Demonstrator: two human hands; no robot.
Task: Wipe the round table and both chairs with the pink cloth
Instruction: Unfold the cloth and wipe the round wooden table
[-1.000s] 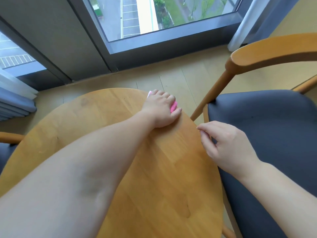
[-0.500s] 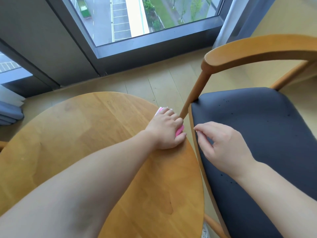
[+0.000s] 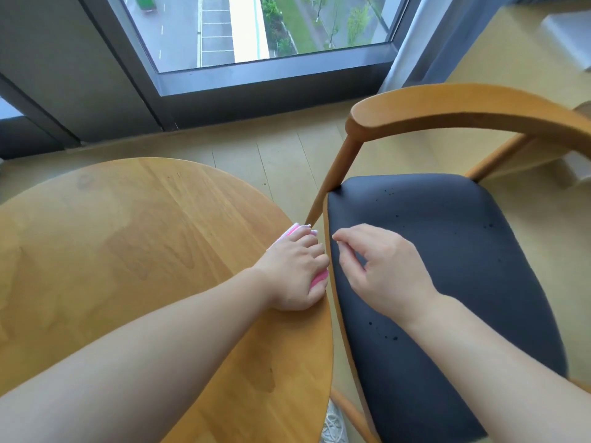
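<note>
The round wooden table [image 3: 128,251] fills the left of the head view, with faint damp streaks on its top. My left hand [image 3: 294,270] lies at the table's right rim and grips the folded pink cloth [image 3: 289,233], which peeks out past my fingertips and beside my thumb. My right hand [image 3: 383,270] hovers over the dark seat [image 3: 463,266] of the wooden chair [image 3: 447,107] to the right, fingers loosely curled and holding nothing. Only this one chair shows.
The chair's seat nearly touches the table's rim, and its curved armrest arches over the seat. A large window [image 3: 256,27] with a dark frame stands beyond a strip of wooden floor [image 3: 287,148]. A shoe [image 3: 334,423] shows under the table's edge.
My left hand has slid the cloth along the table's right rim, closer to me and to the chair. The view has turned right, bringing more of the chair in.
</note>
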